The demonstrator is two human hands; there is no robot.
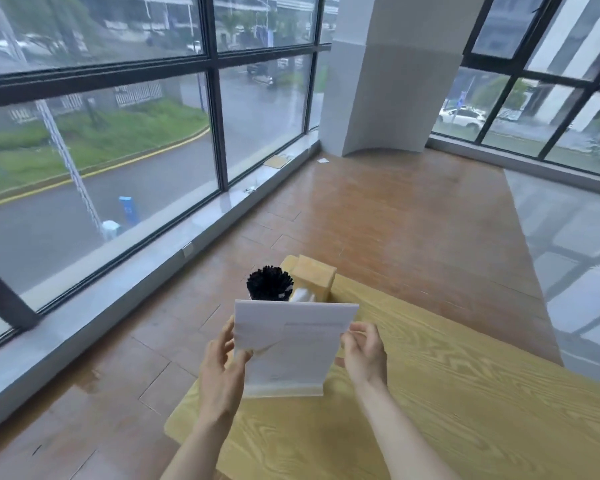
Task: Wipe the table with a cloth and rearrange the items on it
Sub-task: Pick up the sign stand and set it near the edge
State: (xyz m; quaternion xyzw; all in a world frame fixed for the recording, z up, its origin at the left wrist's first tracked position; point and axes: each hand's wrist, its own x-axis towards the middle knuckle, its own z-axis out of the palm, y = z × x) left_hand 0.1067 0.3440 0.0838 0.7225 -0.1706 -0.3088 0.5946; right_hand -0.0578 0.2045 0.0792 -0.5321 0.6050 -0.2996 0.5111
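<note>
A white upright sign stand (293, 348) rests on the light wooden table (447, 393) near its left edge. My left hand (222, 362) grips the stand's left edge with thumb and fingers. My right hand (364, 348) touches its right edge, fingers curled around it. Behind the stand, a holder with a bundle of black straws (270, 283) and a wooden tissue box (314, 277) with white tissue poking out sit at the table's far corner. No cloth is in view.
Wooden floor (395, 209) lies beyond and left of the table. Tall windows with dark frames (215, 98) run along the left and the back right. A white pillar (392, 74) stands at the far end.
</note>
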